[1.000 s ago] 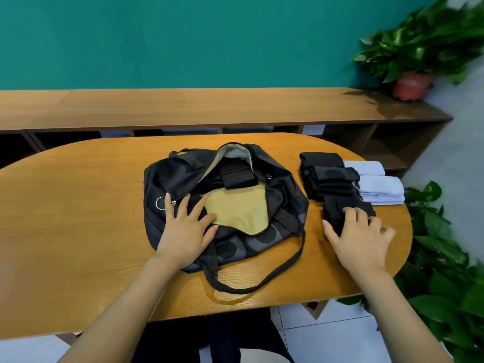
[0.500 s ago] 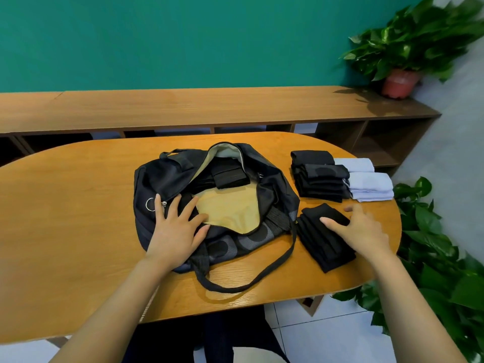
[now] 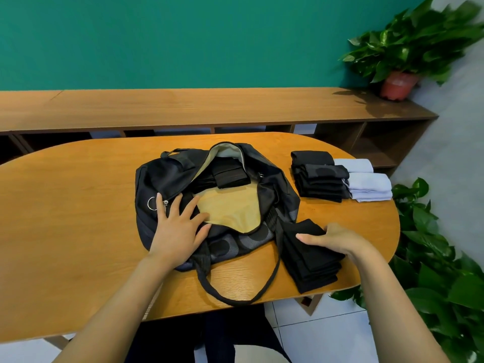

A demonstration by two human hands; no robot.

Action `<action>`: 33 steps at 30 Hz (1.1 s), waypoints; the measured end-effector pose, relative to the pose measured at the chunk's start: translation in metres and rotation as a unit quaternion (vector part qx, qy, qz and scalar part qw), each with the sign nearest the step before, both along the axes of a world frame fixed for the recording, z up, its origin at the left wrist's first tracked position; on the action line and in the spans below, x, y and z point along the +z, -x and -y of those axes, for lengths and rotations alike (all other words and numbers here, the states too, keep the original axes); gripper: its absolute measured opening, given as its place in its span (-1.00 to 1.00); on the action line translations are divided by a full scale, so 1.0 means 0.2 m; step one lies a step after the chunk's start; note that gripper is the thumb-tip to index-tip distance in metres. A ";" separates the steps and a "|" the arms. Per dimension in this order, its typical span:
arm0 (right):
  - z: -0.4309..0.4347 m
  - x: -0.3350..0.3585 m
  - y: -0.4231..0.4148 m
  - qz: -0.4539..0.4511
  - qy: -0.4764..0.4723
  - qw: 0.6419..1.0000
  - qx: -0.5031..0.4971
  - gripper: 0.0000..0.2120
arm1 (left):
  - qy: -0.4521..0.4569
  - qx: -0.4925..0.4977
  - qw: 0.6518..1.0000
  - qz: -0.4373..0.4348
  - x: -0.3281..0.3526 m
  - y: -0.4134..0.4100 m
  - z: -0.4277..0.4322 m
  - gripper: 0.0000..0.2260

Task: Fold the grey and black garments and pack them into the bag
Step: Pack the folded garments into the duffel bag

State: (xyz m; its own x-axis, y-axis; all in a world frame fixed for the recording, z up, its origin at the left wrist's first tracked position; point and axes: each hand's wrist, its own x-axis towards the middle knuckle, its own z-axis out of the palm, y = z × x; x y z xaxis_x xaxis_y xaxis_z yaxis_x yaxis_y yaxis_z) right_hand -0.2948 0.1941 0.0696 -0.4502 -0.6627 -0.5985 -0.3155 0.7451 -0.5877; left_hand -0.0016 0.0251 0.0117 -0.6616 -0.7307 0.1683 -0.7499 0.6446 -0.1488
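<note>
Bag (image 3: 162, 179) lies unzipped on table (image 3: 78, 210), L hand (image 3: 180, 229) flat w/ fingers spread on its near flap. R hand (image 3: 337, 238) grips folded black garment (image 3: 311, 260) beside bag.

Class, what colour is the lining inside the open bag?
The lining is tan yellow, best seen in the head view.

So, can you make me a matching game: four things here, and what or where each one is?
1 left hand
2 right hand
3 pale grey garments
4 potted plant

A on the wooden shelf unit
B flat on the bag
C gripping the near black stack
D far right on the table

Pairs: 1-B, 2-C, 3-D, 4-A
</note>
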 end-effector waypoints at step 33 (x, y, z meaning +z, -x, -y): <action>-0.14 0.01 -0.08 -0.028 0.295 0.930 -0.220 -0.56 | -0.399 -0.081 0.845 -0.346 0.18 0.57 -0.74 -0.53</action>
